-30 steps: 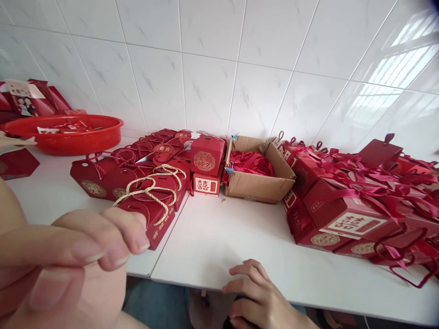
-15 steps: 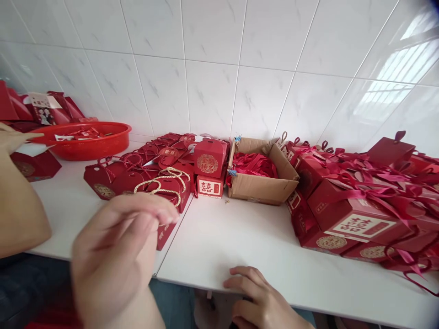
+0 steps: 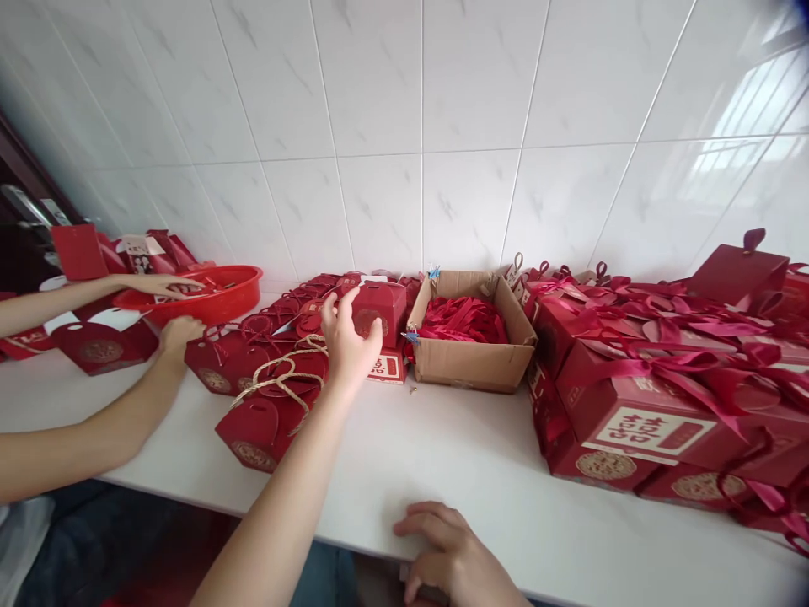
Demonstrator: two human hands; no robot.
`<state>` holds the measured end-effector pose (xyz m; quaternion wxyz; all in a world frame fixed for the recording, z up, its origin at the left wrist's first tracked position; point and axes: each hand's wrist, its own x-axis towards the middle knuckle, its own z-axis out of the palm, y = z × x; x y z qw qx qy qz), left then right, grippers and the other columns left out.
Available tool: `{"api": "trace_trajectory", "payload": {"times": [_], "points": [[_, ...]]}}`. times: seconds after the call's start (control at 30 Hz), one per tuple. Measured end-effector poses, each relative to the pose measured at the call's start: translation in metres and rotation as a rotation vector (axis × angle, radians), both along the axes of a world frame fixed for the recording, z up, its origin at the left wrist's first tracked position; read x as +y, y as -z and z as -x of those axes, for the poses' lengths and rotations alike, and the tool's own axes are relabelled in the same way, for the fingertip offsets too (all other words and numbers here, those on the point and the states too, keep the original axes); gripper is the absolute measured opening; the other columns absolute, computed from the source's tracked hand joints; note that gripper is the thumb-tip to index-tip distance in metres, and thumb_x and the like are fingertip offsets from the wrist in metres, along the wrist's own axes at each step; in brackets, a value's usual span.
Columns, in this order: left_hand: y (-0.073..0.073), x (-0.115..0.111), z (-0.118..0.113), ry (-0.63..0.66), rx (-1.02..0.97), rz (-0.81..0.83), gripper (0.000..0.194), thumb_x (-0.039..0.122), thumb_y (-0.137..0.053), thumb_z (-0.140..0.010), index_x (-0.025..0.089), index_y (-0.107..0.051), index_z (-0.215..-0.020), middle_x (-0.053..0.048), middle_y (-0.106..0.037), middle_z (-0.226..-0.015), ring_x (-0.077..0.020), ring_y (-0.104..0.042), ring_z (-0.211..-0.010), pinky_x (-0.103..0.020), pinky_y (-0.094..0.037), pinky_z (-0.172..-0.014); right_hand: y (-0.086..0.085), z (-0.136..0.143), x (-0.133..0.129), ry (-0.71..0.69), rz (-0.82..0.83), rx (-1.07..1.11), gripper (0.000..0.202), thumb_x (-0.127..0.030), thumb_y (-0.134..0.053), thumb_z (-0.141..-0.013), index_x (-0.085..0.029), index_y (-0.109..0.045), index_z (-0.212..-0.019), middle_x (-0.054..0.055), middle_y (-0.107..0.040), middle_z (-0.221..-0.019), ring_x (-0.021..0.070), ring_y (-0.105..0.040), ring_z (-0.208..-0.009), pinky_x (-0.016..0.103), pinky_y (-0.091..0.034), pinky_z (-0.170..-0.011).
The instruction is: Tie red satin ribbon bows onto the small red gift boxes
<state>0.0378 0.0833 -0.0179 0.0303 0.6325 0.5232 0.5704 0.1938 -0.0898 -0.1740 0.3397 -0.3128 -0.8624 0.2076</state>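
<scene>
My left hand (image 3: 350, 337) is stretched out over the table, its fingers spread in front of a red box (image 3: 393, 302) that rests on another box with a white label (image 3: 387, 367). Nothing shows between its fingers, and contact with the box cannot be made out. Left of my forearm stands a red box with gold cord (image 3: 256, 430). My right hand (image 3: 446, 544) lies at the table's front edge, fingers loosely bent and apart, with nothing in it.
A cardboard box (image 3: 471, 364) holds red ribbon. Stacked red boxes with ribbons (image 3: 638, 413) fill the right side. At the left, another person's hands are at a red basin (image 3: 243, 295) and a red box (image 3: 104, 341).
My left hand has moved forward and right, from near the front to the red box at the back, and its fingers have spread. Another person's arms have come into view.
</scene>
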Motion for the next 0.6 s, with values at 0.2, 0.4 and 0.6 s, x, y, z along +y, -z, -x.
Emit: {"api": "trace_trajectory", "payload": {"times": [0.2,0.4,0.6], "points": [[0.012,0.016,0.004,-0.026,0.154,0.059,0.05,0.024,-0.068,-0.073,0.024,-0.054,-0.121,-0.013,-0.023,-0.148,-0.0357,-0.022,-0.141,-0.051,-0.022,-0.115,-0.005,-0.001,-0.001,0.045,0.168,0.178,0.015,-0.012,-0.057,-0.081,-0.02,-0.066,-0.091,0.006,-0.069,-0.11,0.0198,-0.06,-0.111,0.028,-0.048,-0.095],[0.024,0.023,0.003,-0.036,0.183,0.109,0.073,0.032,-0.071,-0.071,0.024,-0.037,-0.135,-0.017,-0.017,-0.148,-0.0382,-0.017,-0.142,-0.054,-0.026,-0.112,-0.028,-0.007,-0.011,0.082,0.28,0.232,0.041,0.0,-0.049,-0.073,-0.019,-0.06,-0.108,0.005,-0.067,-0.107,0.0175,-0.063,-0.101,0.026,-0.05,-0.09],[0.027,0.031,0.002,-0.064,0.133,0.059,0.084,0.034,-0.075,-0.067,0.019,-0.031,-0.137,-0.017,-0.034,-0.136,-0.0337,-0.037,-0.132,-0.051,-0.032,-0.11,-0.037,-0.009,-0.017,0.113,0.33,0.287,0.047,-0.002,-0.047,-0.08,-0.019,-0.054,-0.123,0.006,-0.067,-0.111,0.0171,-0.062,-0.105,0.027,-0.049,-0.094]]}}
